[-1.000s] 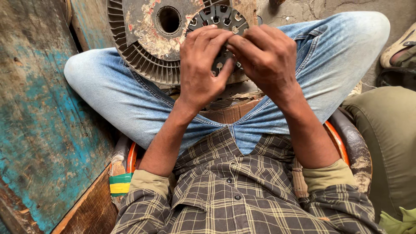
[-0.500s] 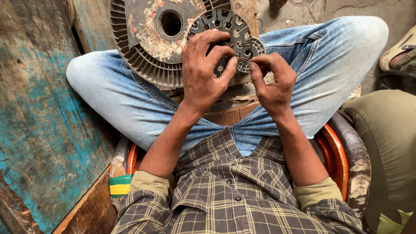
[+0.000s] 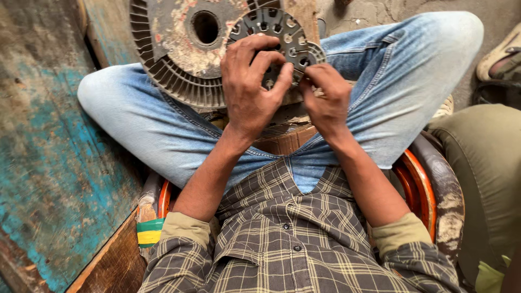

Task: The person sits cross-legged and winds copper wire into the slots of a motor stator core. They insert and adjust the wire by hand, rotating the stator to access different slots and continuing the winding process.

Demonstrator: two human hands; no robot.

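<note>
I sit cross-legged in blue jeans with a round grey slotted metal core (image 3: 277, 30) held over my lap. My left hand (image 3: 251, 89) covers its lower left, fingers curled around the rim. At the core's lower right edge, my right hand (image 3: 324, 100) pinches something small; what it pinches is hidden by the fingers. Behind the core lies a larger rusty finned metal disc (image 3: 179, 59) with a round centre hole, resting against my left knee.
A worn board with peeling blue paint (image 3: 49, 163) runs along the left. I sit on a round orange-rimmed seat (image 3: 420, 187). Another person's olive-green trouser leg (image 3: 483, 168) and sandalled foot (image 3: 502, 54) are at the right. Bare concrete floor lies beyond my knees.
My right hand has slid off the top of the core to its lower right edge and now pinches there. My left hand has stayed on the core.
</note>
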